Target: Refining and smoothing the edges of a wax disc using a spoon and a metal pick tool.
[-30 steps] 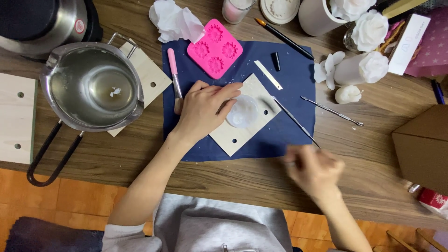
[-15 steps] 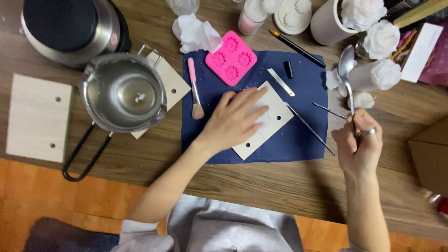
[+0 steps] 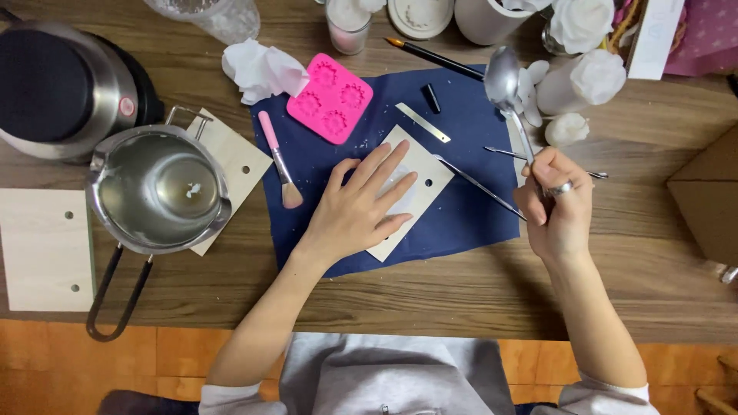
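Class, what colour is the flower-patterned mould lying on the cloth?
Bright pink; the mould shows clearly in the head view, on the dark blue cloth.

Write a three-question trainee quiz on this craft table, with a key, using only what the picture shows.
1. True or false: the right hand holds a metal spoon with its bowl raised away from the person.
2. What does the left hand press flat on?
A. the pink silicone mould
B. the small wooden board on the blue cloth
C. the metal pot
3. Fill in: the brush with the pink handle lies on the blue cloth between the ____ and the left hand.

Key: 1 true; 2 B; 3 metal pot.
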